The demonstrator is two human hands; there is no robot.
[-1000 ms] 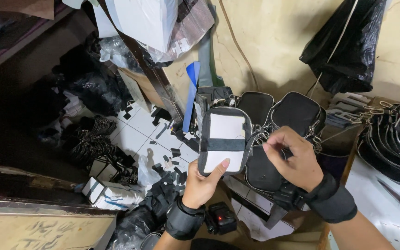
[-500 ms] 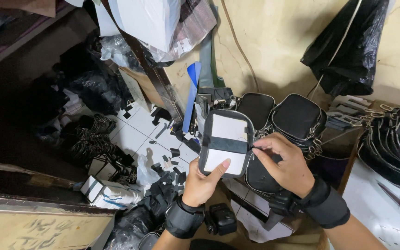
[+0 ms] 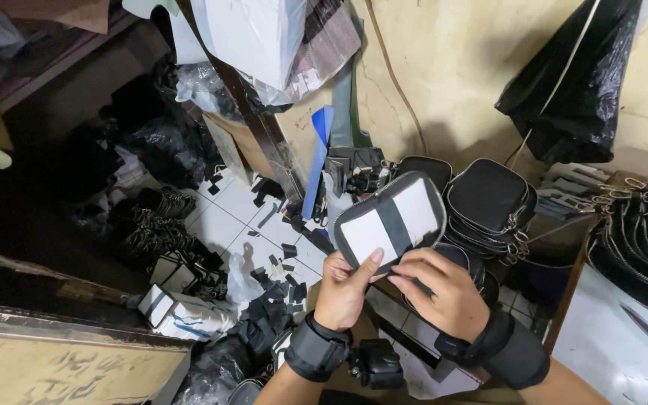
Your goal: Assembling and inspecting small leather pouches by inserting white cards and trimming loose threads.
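A small black pouch (image 3: 390,218) with a zip round its edge is held up in front of me, showing a pale lining crossed by a dark strip. My left hand (image 3: 345,289) grips its lower left edge, thumb pressed on the lining. My right hand (image 3: 438,290) pinches the lower right edge with curled fingers. Both wrists wear black wrist bands. The pouch is tilted, its right end higher.
Finished black pouches (image 3: 489,196) are stacked against the wall behind. A pile of black straps with metal clips (image 3: 639,232) lies at right. Black scraps (image 3: 279,262) litter the white tiled floor. A black plastic bag (image 3: 571,82) hangs above; a small black device (image 3: 375,363) sits below my hands.
The pouch has turned from upright to a slanted, nearly sideways position. My right hand has moved from beside the pouch to under its lower edge, close to my left hand.
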